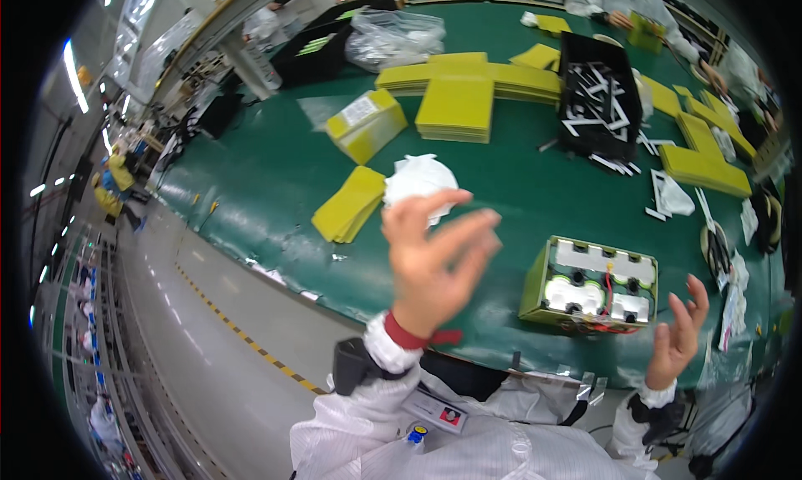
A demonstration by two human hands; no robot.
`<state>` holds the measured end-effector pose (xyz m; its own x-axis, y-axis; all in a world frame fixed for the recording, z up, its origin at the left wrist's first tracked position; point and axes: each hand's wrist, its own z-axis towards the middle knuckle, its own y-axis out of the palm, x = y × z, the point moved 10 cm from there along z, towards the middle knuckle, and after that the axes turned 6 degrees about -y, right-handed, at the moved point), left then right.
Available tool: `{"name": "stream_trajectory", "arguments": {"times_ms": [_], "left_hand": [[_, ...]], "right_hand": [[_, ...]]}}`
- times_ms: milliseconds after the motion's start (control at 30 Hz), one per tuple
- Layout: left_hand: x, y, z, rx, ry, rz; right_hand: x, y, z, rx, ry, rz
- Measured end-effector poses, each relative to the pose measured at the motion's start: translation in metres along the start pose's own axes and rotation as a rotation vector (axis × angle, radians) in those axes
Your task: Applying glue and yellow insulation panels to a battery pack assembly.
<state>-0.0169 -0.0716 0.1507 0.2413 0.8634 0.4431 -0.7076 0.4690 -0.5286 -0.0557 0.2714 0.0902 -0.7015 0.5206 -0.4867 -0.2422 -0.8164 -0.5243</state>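
Note:
My left hand [434,263] is raised over the green table, its fingers apart and slightly blurred, with nothing in it. Just beyond it lies a pile of white pieces [422,176], partly hidden by the fingers. Beside that pile a few yellow sheets [351,204] are loosely fanned out. A battery pack [576,294] stands in front of me to the right, wrapped in yellow-green sides, with white pads, metal strips and a red wire on top. My right hand [678,338] hovers at the pack's right side, fingers spread and holding nothing; no contact with the pack can be made out.
Stacks of yellow sheets [455,104] stand further back, near a wrapped yellow block [368,125]. A black bin [597,96] holds white strips. Clear plastic bags [397,39] lie at the back. Scissors [715,248] rest at the right. A co-worker [631,12] handles a yellow pack across the table.

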Motion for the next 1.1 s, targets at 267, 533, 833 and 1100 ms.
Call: {"name": "stream_trajectory", "arguments": {"times_ms": [267, 533, 833, 1100], "left_hand": [[-0.248, -0.023, -0.045, -0.099, -0.504, 1.01], [-0.213, -0.005, -0.051, -0.159, -0.179, 0.788], [0.004, -0.014, 0.01, 0.066, 0.132, 0.1], [0.127, 0.067, -0.017, -0.391, 0.411, 0.064]], "right_hand": [[0.035, -0.028, -0.024, 0.063, 0.207, 0.003], [0.043, -0.021, -0.022, 0.011, 0.271, -0.018], [-0.005, -0.003, 0.016, 0.06, 0.179, 0.074], [-0.042, 0.012, 0.042, -0.01, 0.024, 0.166]]}}
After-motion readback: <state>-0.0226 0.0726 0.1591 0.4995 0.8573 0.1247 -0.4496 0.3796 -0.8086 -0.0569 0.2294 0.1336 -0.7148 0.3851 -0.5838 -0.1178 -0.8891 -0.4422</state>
